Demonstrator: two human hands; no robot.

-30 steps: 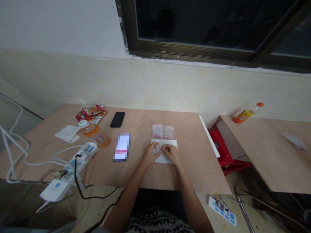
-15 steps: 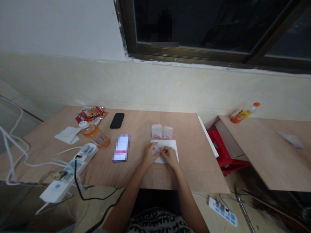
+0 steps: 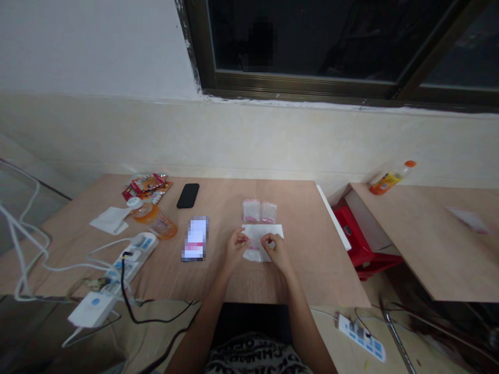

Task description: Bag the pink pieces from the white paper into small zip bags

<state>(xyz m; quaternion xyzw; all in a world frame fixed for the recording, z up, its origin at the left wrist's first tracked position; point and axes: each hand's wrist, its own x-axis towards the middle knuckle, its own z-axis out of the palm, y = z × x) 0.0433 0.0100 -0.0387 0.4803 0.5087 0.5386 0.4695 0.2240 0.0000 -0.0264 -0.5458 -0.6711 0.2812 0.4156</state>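
Over a white sheet of paper [image 3: 271, 229], a small clear plastic bag [image 3: 254, 244] with a little pink content is stretched between my two hands. My left hand [image 3: 235, 249] pinches its left upper side. Fingertips of my right hand [image 3: 278, 250] are closed at its right upper side. Two similar small zip bags, the left bag [image 3: 251, 210] and the right bag [image 3: 268, 212], lie side by side just beyond the paper, pink bits in their bottoms.
A lit phone [image 3: 195, 239], a dark phone [image 3: 188, 196], an orange drink bottle [image 3: 156, 221], snack packets [image 3: 146, 186] and a power strip [image 3: 125, 270] with cables are to the left. A red stool [image 3: 358, 244] stands between this table and another table [image 3: 436, 249].
My hands have moved apart. The small bag, earlier bunched near my left fingers, is now spread between both hands. The view has shifted slightly.
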